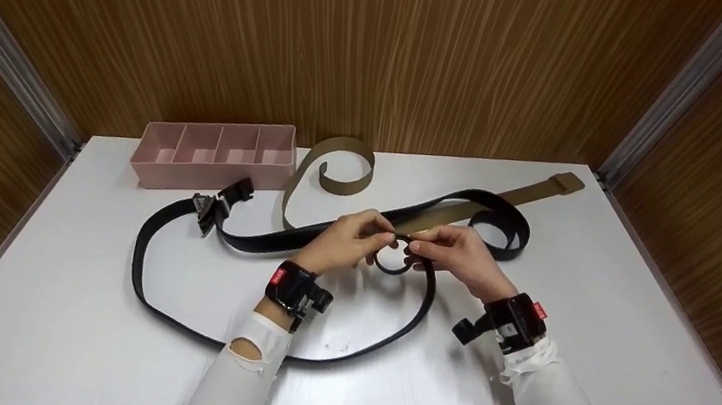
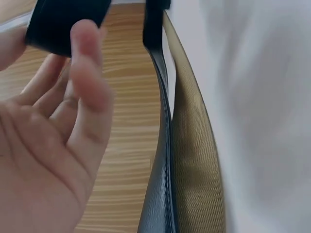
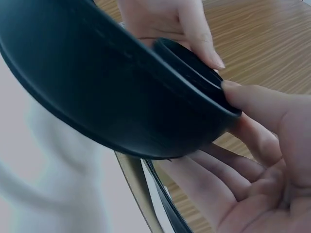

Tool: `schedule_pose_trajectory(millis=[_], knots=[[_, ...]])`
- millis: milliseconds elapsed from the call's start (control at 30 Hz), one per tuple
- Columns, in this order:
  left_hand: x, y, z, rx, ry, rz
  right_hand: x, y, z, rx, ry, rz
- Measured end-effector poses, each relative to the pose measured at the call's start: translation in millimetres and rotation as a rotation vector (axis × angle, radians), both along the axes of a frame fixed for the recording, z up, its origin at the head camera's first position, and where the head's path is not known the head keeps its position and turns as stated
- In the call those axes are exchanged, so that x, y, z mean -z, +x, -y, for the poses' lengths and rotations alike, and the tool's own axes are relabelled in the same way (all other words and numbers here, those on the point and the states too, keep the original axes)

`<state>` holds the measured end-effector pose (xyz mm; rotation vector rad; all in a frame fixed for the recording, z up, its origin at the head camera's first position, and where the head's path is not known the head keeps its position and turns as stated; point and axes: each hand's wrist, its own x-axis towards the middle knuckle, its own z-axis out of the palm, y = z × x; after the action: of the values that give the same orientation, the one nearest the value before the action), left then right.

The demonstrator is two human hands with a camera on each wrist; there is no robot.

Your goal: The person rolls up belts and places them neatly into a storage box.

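Note:
A black belt (image 1: 430, 297) has one end curled into a small coil (image 1: 392, 272), raised above the white table between both hands. My left hand (image 1: 344, 243) pinches the coil's left side. On its right side my right hand (image 1: 463, 258) pinches the strap between thumb and fingers; the right wrist view shows the wide black strap (image 3: 121, 97) curving into this grip. The strap sweeps round beneath the left forearm to a dark buckle (image 1: 205, 212) at the left. Another black strap (image 1: 275, 242) runs behind the hands; whether it is a second belt I cannot tell.
A pink tray (image 1: 218, 176) with several compartments stands at the back left. A tan webbing belt (image 1: 337, 186) lies along the back, curled at its left end and partly under the black strap. Wood-grain panels (image 1: 378, 48) enclose the table's back and sides.

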<state>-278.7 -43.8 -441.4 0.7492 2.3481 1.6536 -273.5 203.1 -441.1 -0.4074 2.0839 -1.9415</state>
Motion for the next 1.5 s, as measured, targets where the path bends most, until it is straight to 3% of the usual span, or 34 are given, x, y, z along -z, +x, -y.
schedule_pose_trajectory(millis=[133,400,533,767,900,1133,1233,1333,1500], knots=[[-0.4,0.0,-0.4,0.000,0.022,0.015,3.2,0.0,4.0,0.037,-0.054,-0.003],[-1.2,-1.0,-1.7,-0.098,0.043,-0.073,9.7,2.9,17.3,0.160,-0.260,0.010],[-6.0,0.7,0.6,-0.065,0.018,-0.032,6.5,2.6,13.8,0.140,-0.227,-0.010],[-13.8,4.2,2.1,-0.016,-0.126,-0.042,-2.8,1.8,1.2,0.002,-0.023,-0.027],[-13.5,4.4,0.4,0.006,-0.093,-0.007,-2.4,2.0,2.4,0.021,-0.001,-0.033],[-12.0,3.2,0.5,-0.115,0.060,0.008,6.8,2.1,12.6,0.133,-0.192,-0.013],[-11.0,1.7,0.4,-0.132,0.105,0.022,7.6,2.6,13.6,0.148,-0.236,-0.002],[-11.0,1.4,0.7,-0.119,0.079,0.019,5.2,2.1,10.4,0.135,-0.196,-0.012],[-10.8,2.8,2.9,-0.047,-0.006,0.027,-5.1,0.4,-1.5,0.045,-0.018,-0.028]])
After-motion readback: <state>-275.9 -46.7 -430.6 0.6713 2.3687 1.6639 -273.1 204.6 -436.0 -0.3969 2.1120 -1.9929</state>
